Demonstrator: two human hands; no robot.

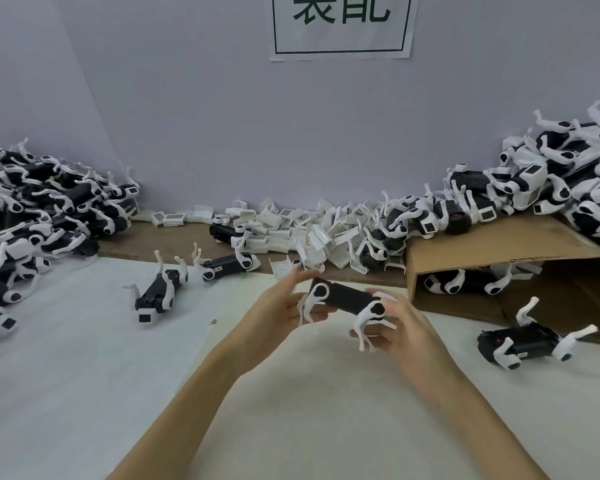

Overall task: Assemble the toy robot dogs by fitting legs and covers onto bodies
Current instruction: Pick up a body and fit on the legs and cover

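1. Both forearms come up from the bottom of the frame; left hand [280, 306] and right hand [400, 327] meet at centre frame, each gripping one end of a black dog body [345, 299] held above the white worktop [84, 358].
2. Left hand: fingers curled round the body's left end, thumb on top. Right hand: fingers curled round the right end, behind the legs.
3. Body carries white legs [364, 323] at both ends, hanging down; no white cover on its top yet.
4. Step, as I judge it: legs look fitted, cover fitting is next. Whether every leg is fully seated I cannot tell.
5. Next move calls for freeing one hand, reaching to the white cover pile [291, 230] at upper centre of the frame, then lining a cover over the body's back and pressing it on.
6. Dog heaps lie at far left [42, 209] and upper right [551, 178]; a cardboard box [492, 247] lies on its side at right; loose dogs [160, 292] lie left of centre.
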